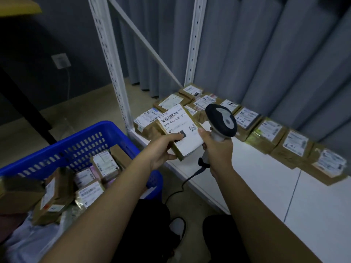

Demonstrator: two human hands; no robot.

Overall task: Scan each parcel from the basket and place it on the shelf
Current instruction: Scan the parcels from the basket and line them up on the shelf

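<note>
Scanning step: parcel held up to the scanner, above the shelf edge.

Left hand (161, 149) holds the parcel (181, 130) label-up, thumb on top and fingers curled under its near end. Right hand (218, 149) is wrapped round the handle of the corded scanner (222, 120), whose head sits just beside the label's right edge. Blue basket (62, 147), lower left, holds more parcels. White shelf (247, 177) carries a row of parcels along its back. Next, likely: aim at the barcode near the label's top, then set the parcel on bare shelf in front of the row.
</note>
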